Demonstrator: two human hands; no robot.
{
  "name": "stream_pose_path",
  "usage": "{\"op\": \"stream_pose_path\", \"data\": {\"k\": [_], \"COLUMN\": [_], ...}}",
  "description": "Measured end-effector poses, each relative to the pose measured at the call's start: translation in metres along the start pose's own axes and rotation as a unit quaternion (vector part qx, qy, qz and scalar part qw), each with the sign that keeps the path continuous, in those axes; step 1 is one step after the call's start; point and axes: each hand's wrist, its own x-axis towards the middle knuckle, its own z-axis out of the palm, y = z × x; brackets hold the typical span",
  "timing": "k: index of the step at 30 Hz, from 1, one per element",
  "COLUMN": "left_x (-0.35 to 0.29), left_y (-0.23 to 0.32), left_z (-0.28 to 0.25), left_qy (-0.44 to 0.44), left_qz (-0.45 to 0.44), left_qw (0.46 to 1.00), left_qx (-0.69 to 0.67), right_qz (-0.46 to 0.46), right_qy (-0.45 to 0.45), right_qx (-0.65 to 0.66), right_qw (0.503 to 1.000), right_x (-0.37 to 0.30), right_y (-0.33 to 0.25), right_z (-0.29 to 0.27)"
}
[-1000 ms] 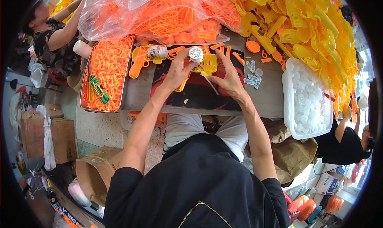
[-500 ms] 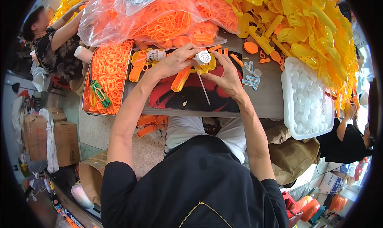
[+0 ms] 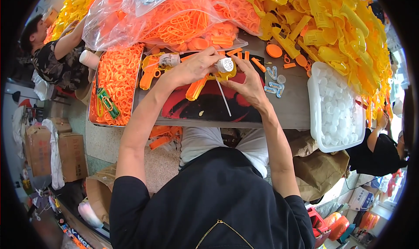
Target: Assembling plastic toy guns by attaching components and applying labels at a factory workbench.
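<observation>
Over the middle of the table, both hands hold an orange and yellow toy gun (image 3: 196,89). My left hand (image 3: 195,68) is closed around its upper part, behind a white round cap (image 3: 225,65) with a cut-out pattern. At the yellow, see-through part beside the cap, my right hand (image 3: 247,80) grips with thumb and fingers. A thin white stick (image 3: 224,99) slants down from under the toy gun toward me. To the left of my hand lies another toy gun (image 3: 148,74) with an orange handle and a clear barrel. My fingers hide the middle of the held one.
On the left stands a metal tray (image 3: 90,111) of small orange rings, with green-handled snips (image 3: 108,103) on top. Orange parts in plastic bags (image 3: 118,26) and yellow shells (image 3: 327,26) pile up behind. At right is a white tub (image 3: 315,114) of translucent caps. Co-workers sit both sides.
The held toy gun and its white cap have shifted slightly to the right, and the thin stick has moved with them. Both hands keep their hold. The co-worker at left has moved an arm.
</observation>
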Motion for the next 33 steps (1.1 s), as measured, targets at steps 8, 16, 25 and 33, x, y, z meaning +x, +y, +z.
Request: {"op": "stream_pose_path", "data": {"k": [8,16,25,33], "left_x": [-0.008,0.0,-0.027,0.0], "left_y": [0.003,0.006,0.006,0.002], "left_z": [0.009,0.006,0.076,0.089], "left_qy": [0.106,0.094,0.252,0.366], "left_qz": [-0.001,0.041,0.004,-0.044], "left_qw": [0.994,0.993,0.968,0.929], "left_qx": [0.016,0.055,0.018,-0.044], "right_qz": [-0.002,-0.019,-0.04,0.127], "right_qy": [0.046,0.067,0.034,0.229], "right_qx": [0.039,0.007,-0.089,-0.506], "right_qw": [0.998,0.998,0.995,0.822], "right_x": [0.001,-0.001,-0.029,0.016], "right_y": [-0.014,-0.009,0.028,0.127], "right_z": [0.009,0.009,-0.038,-0.122]}}
